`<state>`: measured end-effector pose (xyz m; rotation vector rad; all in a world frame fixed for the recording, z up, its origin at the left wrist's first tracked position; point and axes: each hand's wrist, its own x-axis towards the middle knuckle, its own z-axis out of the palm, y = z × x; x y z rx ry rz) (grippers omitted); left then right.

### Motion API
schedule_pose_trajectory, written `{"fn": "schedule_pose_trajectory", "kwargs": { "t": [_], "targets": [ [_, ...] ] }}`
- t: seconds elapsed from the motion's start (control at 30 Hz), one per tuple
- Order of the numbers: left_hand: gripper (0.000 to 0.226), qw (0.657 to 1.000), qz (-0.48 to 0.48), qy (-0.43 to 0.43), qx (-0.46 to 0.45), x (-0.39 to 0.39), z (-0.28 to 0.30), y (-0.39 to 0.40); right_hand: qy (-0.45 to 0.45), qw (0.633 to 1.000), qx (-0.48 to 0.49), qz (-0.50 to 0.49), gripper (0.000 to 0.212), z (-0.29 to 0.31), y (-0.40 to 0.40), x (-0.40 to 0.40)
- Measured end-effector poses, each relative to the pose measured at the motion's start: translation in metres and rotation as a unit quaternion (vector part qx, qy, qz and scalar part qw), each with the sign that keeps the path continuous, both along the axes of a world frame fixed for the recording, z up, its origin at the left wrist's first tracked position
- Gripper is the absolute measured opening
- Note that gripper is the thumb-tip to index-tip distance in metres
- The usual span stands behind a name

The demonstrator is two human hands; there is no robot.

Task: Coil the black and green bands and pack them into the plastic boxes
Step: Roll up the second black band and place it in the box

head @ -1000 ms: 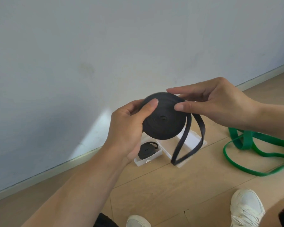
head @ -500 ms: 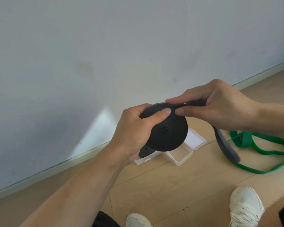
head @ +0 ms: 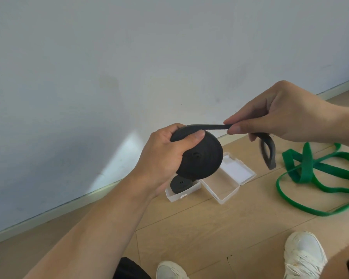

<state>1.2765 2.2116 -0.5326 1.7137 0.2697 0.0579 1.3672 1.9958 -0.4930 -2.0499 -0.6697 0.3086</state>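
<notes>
A: How far along?
B: One small coil (head: 179, 184) is boxed. Left hand (head: 163, 156) grips the black roll (head: 204, 158), right hand (head: 280, 117) pinches its tail (head: 208, 126). Green band (head: 310, 170) lies loose on the floor, second box (head: 228, 188) empty.

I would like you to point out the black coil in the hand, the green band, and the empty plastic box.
black coil (head: 206, 158): head view, on its flat round face.
green band (head: 306, 164): head view, on the wide folded strip.
empty plastic box (head: 222, 185): head view, on its clear bottom.
</notes>
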Motion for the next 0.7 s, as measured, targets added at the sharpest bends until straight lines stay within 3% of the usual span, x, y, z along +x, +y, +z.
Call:
{"fn": "schedule_pose_trajectory", "kwargs": {
  "t": [0.2,0.33,0.53,0.7],
  "targets": [
    [0.005,0.995,0.054,-0.026,-0.085,0.001,0.002,-0.004,0.058,0.996,0.07,-0.017,0.012,-0.004,0.006,-0.01],
    [0.008,0.985,0.103,-0.055,-0.124,-0.001,0.013,-0.016,0.101,0.984,0.134,-0.06,0.016,-0.001,0.016,-0.02],
    [0.018,0.962,0.098,-0.076,-0.243,-0.002,0.03,-0.022,0.134,0.955,0.241,-0.105,0.025,0.003,0.026,-0.034],
    [0.006,0.968,0.077,-0.066,-0.231,0.003,0.029,-0.026,0.163,0.928,0.303,-0.142,0.026,0.0,0.021,-0.037]
  ]
}}
